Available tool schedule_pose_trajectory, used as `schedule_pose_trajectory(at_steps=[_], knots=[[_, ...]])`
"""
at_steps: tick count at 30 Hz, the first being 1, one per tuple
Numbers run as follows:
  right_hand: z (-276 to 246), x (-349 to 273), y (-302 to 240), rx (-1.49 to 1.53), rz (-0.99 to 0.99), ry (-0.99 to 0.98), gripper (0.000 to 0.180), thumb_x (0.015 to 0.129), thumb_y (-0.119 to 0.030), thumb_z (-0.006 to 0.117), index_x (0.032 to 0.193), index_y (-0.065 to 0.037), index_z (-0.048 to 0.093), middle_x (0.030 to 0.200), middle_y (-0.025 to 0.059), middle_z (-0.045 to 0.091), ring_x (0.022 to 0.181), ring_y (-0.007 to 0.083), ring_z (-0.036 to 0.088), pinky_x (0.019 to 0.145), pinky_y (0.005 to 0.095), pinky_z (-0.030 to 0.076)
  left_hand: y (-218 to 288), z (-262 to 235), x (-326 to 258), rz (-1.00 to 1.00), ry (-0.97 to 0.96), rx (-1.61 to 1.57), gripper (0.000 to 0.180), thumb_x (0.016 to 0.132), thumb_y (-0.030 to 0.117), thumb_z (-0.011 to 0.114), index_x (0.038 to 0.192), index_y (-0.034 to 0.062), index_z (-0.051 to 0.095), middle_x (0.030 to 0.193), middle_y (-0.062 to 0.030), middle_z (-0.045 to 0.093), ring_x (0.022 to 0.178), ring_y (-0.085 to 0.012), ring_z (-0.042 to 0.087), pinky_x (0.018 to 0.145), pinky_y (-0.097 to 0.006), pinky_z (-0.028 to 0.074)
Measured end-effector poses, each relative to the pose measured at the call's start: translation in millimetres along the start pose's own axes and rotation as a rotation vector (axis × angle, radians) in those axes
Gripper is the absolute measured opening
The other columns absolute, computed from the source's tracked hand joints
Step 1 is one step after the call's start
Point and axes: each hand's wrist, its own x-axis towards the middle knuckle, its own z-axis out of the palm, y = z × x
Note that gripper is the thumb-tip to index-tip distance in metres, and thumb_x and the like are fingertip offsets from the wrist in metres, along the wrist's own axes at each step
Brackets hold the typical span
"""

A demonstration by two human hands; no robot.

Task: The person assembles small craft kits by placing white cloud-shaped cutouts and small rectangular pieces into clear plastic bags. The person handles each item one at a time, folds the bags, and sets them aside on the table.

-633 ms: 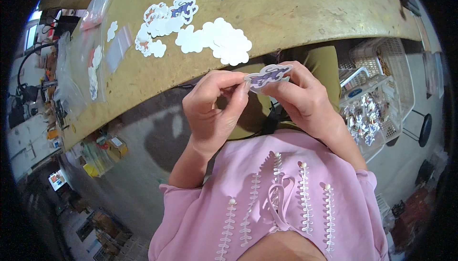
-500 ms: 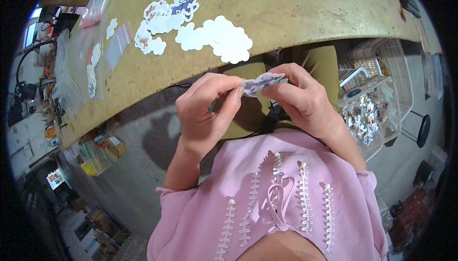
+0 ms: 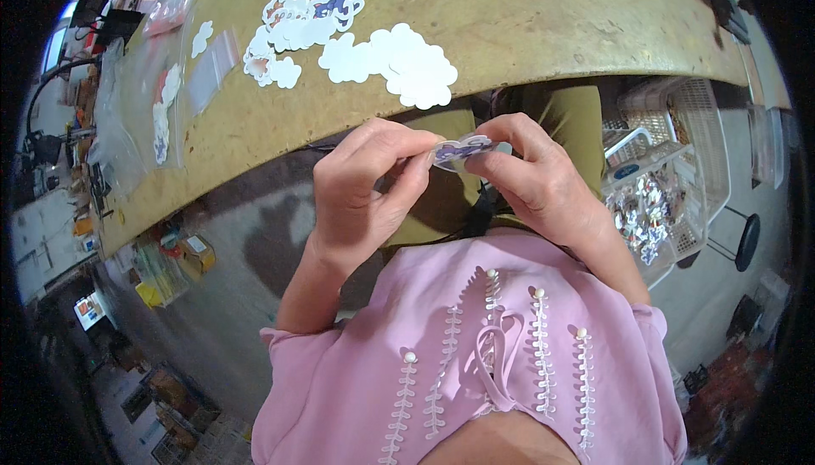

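A small die-cut sticker (image 3: pixel 460 151) with a purple figure and white border is pinched between both my hands, just below the wooden table's front edge. My left hand (image 3: pixel 365 189) grips its left end with thumb and fingertips. My right hand (image 3: pixel 526 180) holds its right end, fingers curled around it. The sticker lies roughly flat, tilted slightly, above my lap.
The wooden table (image 3: pixel 543 32) carries a cluster of white cloud-shaped cut-outs (image 3: pixel 395 62), printed stickers (image 3: pixel 306 15), clear plastic bags (image 3: pixel 161 100) at the left and paper scraps at the far edge. A white basket (image 3: pixel 654 202) of small shiny pieces stands at my right.
Both hands have kept hold of the sticker and drawn slightly closer together; the sticker has turned a little flatter between the fingertips.
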Motion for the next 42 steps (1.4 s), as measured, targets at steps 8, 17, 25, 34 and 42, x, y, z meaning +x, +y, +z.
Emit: schedule_pose_trajectory(at_steps=[8, 17, 25, 34, 42], knots=[[7.1, 1.6, -0.7, -0.034, -0.058, -0.031, 0.027, 0.083, 0.010, 0.072, 0.107, -0.002, 0.072, 0.118, 0.0156, 0.065, 0.107, 0.0320, 0.068, 0.084, 0.0368, 0.058, 12.1, -12.9, 2.0, 0.113, -0.164, 0.153, 0.027, 0.080, -0.007, 0.078, 0.104, 0.0052, 0.073, 0.094, -0.0108, 0.069, 0.081, -0.0312, 0.070, 0.070, -0.039, 0.057], [15.7, -4.3, -2.5, 0.079, 0.019, 0.095, 0.023, 0.083, 0.005, 0.070, 0.105, -0.001, 0.070, 0.115, 0.0166, 0.066, 0.102, 0.0331, 0.068, 0.080, 0.0388, 0.058, -7.8, 6.2, 5.6, 0.003, -0.150, -0.023, 0.016, 0.082, 0.000, 0.080, 0.095, 0.0082, 0.076, 0.095, -0.0090, 0.070, 0.084, -0.0303, 0.068, 0.076, -0.041, 0.055], [16.6, -1.1, 0.4, 0.088, -0.003, 0.056, 0.029, 0.078, 0.008, 0.073, 0.105, -0.001, 0.070, 0.113, 0.0151, 0.067, 0.101, 0.0329, 0.067, 0.082, 0.0384, 0.057, -13.6, 3.0, -2.8, 0.044, -0.227, 0.070, 0.021, 0.081, 0.005, 0.083, 0.101, 0.0098, 0.078, 0.104, -0.0052, 0.068, 0.101, -0.0281, 0.063, 0.089, -0.040, 0.053], [10.4, 8.3, -13.1, -0.111, -0.025, 0.054, 0.023, 0.079, 0.001, 0.077, 0.101, -0.006, 0.071, 0.097, 0.0093, 0.067, 0.090, 0.0311, 0.066, 0.082, 0.0413, 0.054, -20.4, 5.7, -7.1, 0.232, -0.178, 0.274, 0.010, 0.082, 0.014, 0.079, 0.090, 0.0129, 0.074, 0.100, 0.0001, 0.065, 0.101, -0.0241, 0.061, 0.090, -0.040, 0.050], [9.0, 6.8, -11.8, -0.180, -0.049, -0.024, 0.027, 0.073, 0.003, 0.075, 0.099, -0.004, 0.071, 0.095, 0.0102, 0.068, 0.090, 0.0305, 0.066, 0.082, 0.0417, 0.053, -39.2, -43.0, 0.4, -0.075, -0.061, 0.157, 0.030, 0.089, 0.023, 0.083, 0.116, 0.0113, 0.076, 0.115, -0.0060, 0.073, 0.116, -0.0292, 0.065, 0.101, -0.041, 0.052]])
